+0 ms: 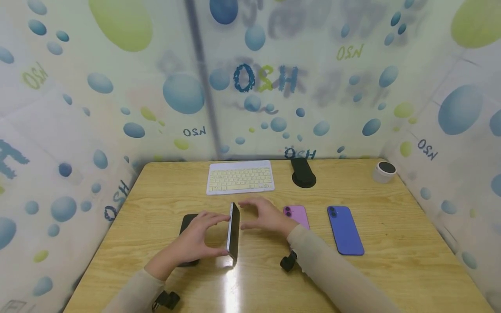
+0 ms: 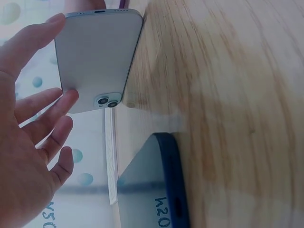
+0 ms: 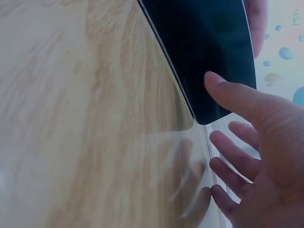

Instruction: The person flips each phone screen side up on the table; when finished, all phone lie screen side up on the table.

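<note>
White walls patterned with blue and green bubbles surround a wide pale-wood table, whose far edge runs along the back wall. Two beige-sleeved forearms lean in over it from the near side. The left hand grips a slim silver-backed, rectangular smartphone between thumb and fingers; the right hand is released, fingers spread and gently bent, thumb just beside the black screen. That handset stands tilted up on a long side, well in from the table's left and right edges, its screen towards the right edge.

Against the far edge, just left of its middle, lies a flat white keyboard with cream keys. A blue smartphone with rounded corners lies camera side up towards the right edge; a pink smartphone lies likewise, partly behind the right wrist. A dark, flat smartphone lies beneath the left hand. Near the far edge sits a black round-based stand; by the far right corner, a small white dark-topped jar. Each wrist carries a small black camera.
</note>
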The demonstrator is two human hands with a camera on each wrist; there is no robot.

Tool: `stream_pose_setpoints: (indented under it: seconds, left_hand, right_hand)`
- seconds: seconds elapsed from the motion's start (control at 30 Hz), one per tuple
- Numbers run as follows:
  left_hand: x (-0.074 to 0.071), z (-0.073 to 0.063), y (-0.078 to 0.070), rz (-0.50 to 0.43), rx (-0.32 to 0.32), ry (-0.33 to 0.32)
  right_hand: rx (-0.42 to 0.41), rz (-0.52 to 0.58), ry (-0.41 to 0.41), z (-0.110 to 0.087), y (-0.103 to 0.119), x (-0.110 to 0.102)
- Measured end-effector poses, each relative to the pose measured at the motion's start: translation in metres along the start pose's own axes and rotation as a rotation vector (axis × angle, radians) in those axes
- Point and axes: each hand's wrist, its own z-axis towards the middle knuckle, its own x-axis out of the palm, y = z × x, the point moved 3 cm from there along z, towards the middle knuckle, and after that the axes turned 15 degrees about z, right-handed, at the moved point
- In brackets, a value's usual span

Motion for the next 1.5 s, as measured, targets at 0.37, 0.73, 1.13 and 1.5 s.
stream_pose_setpoints:
  seconds: [0.37,0.73,1.13,1.5]
  left_hand:
    - [-0.001,-0.002,0.004,0.013,-0.014,-0.024]
    - [0.001,-0.006,0.009,0.042,-0.021,-0.026]
    - [0.004,-0.009,0.014,0.051,-0.049,0.025]
    - [0.015,-0.009,0.016,0.09,-0.062,0.04]
  right_hand:
    - [0.046,-0.097,0.048,0.001,-0.005,0.005]
    - [0.06,-0.117,0.03,0.0,-0.006,0.008]
    - [-0.016,-0.154,0.032,-0.002,-0.007,0.006]
    - [0.019,-0.206,0.06,-0.009,-0.009,-0.002]
